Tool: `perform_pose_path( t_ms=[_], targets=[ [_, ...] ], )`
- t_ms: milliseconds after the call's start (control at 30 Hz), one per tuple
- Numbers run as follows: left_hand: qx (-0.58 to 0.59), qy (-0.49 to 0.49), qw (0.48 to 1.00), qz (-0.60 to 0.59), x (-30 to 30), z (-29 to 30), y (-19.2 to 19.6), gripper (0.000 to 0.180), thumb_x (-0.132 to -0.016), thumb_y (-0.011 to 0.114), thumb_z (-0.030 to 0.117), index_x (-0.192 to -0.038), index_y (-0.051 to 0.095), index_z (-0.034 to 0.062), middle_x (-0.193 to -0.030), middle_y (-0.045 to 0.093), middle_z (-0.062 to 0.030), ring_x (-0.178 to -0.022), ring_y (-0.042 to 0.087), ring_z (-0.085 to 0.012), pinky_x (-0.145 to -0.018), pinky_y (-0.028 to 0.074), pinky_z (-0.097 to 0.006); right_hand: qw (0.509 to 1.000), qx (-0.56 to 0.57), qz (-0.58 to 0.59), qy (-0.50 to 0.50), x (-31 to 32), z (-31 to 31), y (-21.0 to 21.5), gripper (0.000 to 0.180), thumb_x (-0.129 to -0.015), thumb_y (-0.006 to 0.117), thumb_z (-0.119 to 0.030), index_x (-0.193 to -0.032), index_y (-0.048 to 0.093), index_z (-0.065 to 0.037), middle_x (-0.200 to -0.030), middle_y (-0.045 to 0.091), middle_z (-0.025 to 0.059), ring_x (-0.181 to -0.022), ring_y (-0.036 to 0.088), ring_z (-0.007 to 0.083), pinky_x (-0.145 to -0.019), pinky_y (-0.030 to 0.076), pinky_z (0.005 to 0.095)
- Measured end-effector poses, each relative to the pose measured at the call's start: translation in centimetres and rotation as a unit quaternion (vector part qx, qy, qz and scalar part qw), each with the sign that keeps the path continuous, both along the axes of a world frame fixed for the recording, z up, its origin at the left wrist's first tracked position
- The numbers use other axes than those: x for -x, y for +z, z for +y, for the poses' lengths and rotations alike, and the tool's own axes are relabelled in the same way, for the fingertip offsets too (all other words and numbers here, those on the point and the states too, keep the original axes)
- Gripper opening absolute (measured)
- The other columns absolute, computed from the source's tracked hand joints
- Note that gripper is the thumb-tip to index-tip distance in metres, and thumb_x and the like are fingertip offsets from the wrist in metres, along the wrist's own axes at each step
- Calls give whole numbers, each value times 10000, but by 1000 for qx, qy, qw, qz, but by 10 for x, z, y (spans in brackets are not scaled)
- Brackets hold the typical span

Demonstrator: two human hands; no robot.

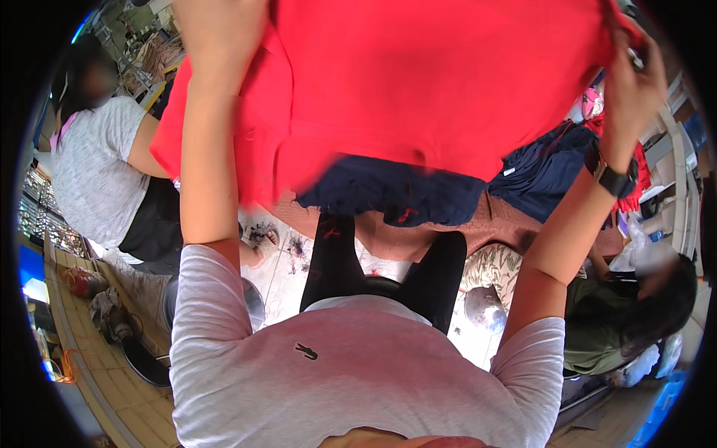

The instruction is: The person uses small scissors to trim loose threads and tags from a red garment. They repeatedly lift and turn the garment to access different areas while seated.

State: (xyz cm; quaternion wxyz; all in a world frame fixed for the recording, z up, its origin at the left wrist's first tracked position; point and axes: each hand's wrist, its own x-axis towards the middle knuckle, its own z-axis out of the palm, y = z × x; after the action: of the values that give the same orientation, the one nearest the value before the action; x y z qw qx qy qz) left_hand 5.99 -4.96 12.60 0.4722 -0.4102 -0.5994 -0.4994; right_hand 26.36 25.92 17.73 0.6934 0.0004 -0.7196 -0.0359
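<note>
A large red cloth garment is spread out in the air in front of me, raised between my two hands. My left hand is at its upper left; the fingers pass out of the top edge, and the cloth hangs beside the wrist. At the upper right my right hand is closed on the garment's edge, with a small shiny piece showing by the fingers. A dark watch is on that wrist. Below the red cloth lies navy fabric with bits of red thread on it.
Brown cloth drapes under the navy fabric, before my knees. More navy fabric is heaped at the right. One person sits close at the left, another at the right. Dark thread scraps litter the pale floor.
</note>
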Motion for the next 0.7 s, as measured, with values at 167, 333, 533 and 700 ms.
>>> perform_pose_path(
  t_ms=[167, 333, 533, 700],
  targets=[
    [103, -22, 994, -36, 64, 66, -29, 254, -829, 533, -57, -1003, 707, 8, -902, 706, -220, -930, 693, -392, -838, 525, -432, 972, 139, -185, -32, 49, 90, -46, 342, -935, 749, -348, -1104, 749, -51, -798, 701, 23, -728, 572, 89, -705, 481, 270],
    [154, 120, 977, 91, 119, 123, -84, 478, -794, 694, -21, -1252, 581, 53, -1247, 555, -219, -1147, 555, -425, -953, 472, -478, 945, 144, -250, -153, 76, 172, -102, 614, -877, 729, -563, -1230, 714, -61, -1025, 762, 125, -948, 729, 255, -852, 529, 345],
    [346, -292, 878, -156, -34, 94, -175, 230, -949, 686, 211, -1053, 596, 27, -889, 648, -126, -953, 658, -282, -811, 518, -407, 866, 383, -312, 70, -13, 22, -195, 297, -924, 755, -263, -1035, 734, 11, -848, 744, 90, -766, 651, 110, -712, 500, 284],
    [298, -352, 877, -136, -95, 105, -238, 286, -921, 719, 119, -1164, 605, 23, -1059, 628, -129, -933, 636, -298, -883, 517, -402, 813, 475, -331, 53, -46, -41, -258, 266, -916, 778, -207, -990, 726, 44, -795, 688, 22, -658, 541, 26, -589, 426, 214]
  ],
)
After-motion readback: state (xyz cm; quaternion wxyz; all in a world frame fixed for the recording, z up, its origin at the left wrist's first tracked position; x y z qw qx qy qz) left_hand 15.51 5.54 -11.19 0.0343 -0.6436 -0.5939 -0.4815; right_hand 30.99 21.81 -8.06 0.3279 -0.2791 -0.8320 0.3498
